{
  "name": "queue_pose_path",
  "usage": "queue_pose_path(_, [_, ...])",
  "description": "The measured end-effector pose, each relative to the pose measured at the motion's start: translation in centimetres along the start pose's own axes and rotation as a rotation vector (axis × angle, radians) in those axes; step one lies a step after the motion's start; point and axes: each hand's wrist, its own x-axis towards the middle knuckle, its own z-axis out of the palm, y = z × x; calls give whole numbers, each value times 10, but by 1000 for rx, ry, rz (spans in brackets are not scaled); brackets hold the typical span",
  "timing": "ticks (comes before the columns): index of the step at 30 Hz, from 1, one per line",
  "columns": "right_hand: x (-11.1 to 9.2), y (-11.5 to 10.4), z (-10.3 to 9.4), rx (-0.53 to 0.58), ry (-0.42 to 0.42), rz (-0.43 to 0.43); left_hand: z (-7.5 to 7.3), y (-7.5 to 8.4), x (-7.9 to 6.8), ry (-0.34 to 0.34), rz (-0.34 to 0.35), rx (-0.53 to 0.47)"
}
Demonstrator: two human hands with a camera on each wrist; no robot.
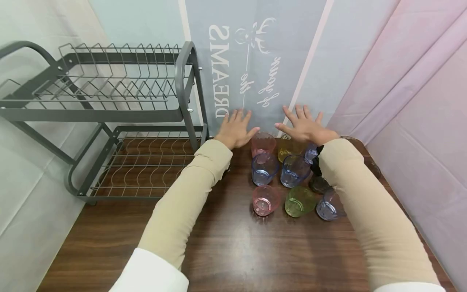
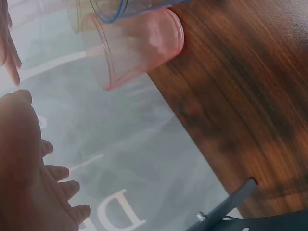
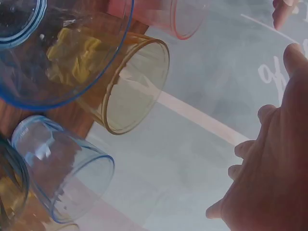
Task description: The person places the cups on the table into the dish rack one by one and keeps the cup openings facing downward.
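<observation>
My left hand is held out with spread fingers near the back edge of the table, left of a pink cup. Out to the right, my right hand also spreads its fingers, above a yellow cup and a small blue cup. Neither hand holds anything. Closer to me stand two blue cups, a second pink cup, a green cup and another blue cup. A dark cup is partly hidden by my right forearm.
A grey two-tier dish rack stands on the left of the brown wooden table. Behind the table hangs a grey-blue cloth with white lettering; pinkish cloth hangs at the right.
</observation>
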Motion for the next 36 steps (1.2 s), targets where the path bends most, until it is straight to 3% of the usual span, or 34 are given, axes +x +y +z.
queue_pose_path(12, [-21,-2,19,-31,33,-116,-10,16,-29,48,161,76])
queue_pose_path(22, [-53,-5,16,5,36,-190,-6,21,-62,91,289,112])
queue_pose_path(29, [-77,0,18,13,118,-252,0,19,-89,149,345,112])
queue_pose_path(36, [-103,12,25,47,233,-318,11,13,-120,237,422,28])
